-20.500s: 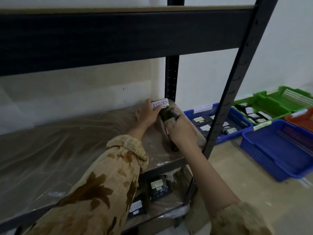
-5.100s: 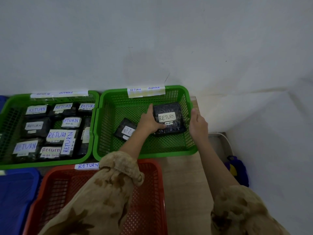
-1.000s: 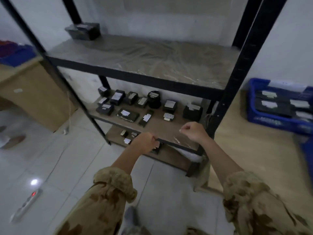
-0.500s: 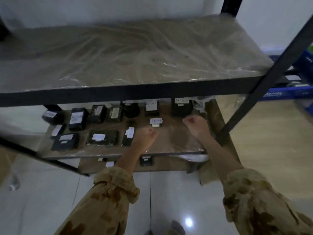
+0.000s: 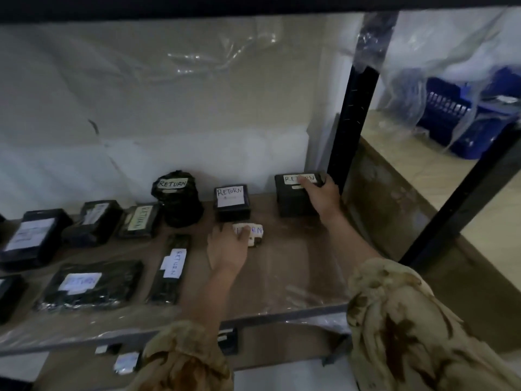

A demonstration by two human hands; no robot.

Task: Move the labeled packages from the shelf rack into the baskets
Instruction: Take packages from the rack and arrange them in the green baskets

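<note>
At the right rear corner of the shelf [image 5: 296, 266], the right hand [image 5: 321, 198] curls its fingers round a boxy package [image 5: 291, 201] beside the post [image 5: 353, 122]; the left hand [image 5: 229, 248] seems to pinch a small package [image 5: 255, 235] amid bare board.

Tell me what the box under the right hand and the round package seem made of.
The box looks rigid and square-edged, likely cardboard under matte black wrap, with a paper label. The round package is in glossy, crinkled black plastic film, bunched at the top; contents hidden.
</note>
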